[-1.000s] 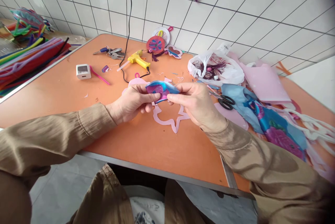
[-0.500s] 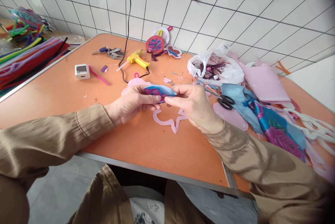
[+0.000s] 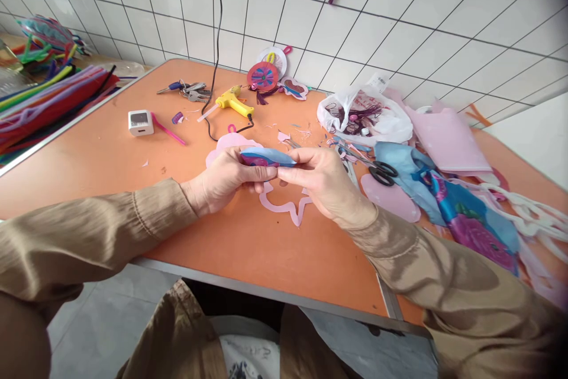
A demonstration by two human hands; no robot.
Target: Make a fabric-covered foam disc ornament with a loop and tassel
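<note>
Between my two hands is a small piece of blue and purple fabric (image 3: 266, 157), held over the middle of the table. My left hand (image 3: 228, 177) is closed on its left end, the thumb lying along the near edge. At the right end, the thumb and fingers of my right hand (image 3: 322, 181) pinch the same piece. Its pale blue side shows along the top; the fingers cover part of it. Under the hands lies a pink cut-out outline (image 3: 284, 207), and a pink rounded shape (image 3: 235, 142) is just behind my left hand.
A yellow glue gun (image 3: 235, 101) with a black cord lies behind the hands. Keys (image 3: 195, 92) and a white charger (image 3: 140, 123) are at left. Black-handled scissors (image 3: 382, 173), a white plastic bag (image 3: 368, 119) and flowered cloth (image 3: 479, 225) lie at right on the orange table (image 3: 248, 249).
The fabric piece has tilted, so more of its pale blue side and less of the purple shows. Both hands have shifted only slightly and still hold it.
</note>
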